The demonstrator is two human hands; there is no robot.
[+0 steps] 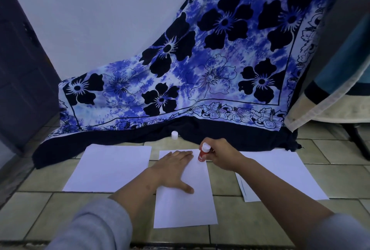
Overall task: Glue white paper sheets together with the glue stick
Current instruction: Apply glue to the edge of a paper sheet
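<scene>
Left hand flat on centre sheet; right hand grips glue stick at its upper-right corner: gluing apparently barely begun.

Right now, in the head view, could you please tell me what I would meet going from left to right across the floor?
The left sheet → left hand, flat on the middle sheet → glue stick → right hand gripping it → right sheets.

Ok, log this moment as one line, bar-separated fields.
left hand: flat on middle white paper sheet | right hand: grips red glue stick at sheet's far right corner | small white cap: on tiled floor
</scene>
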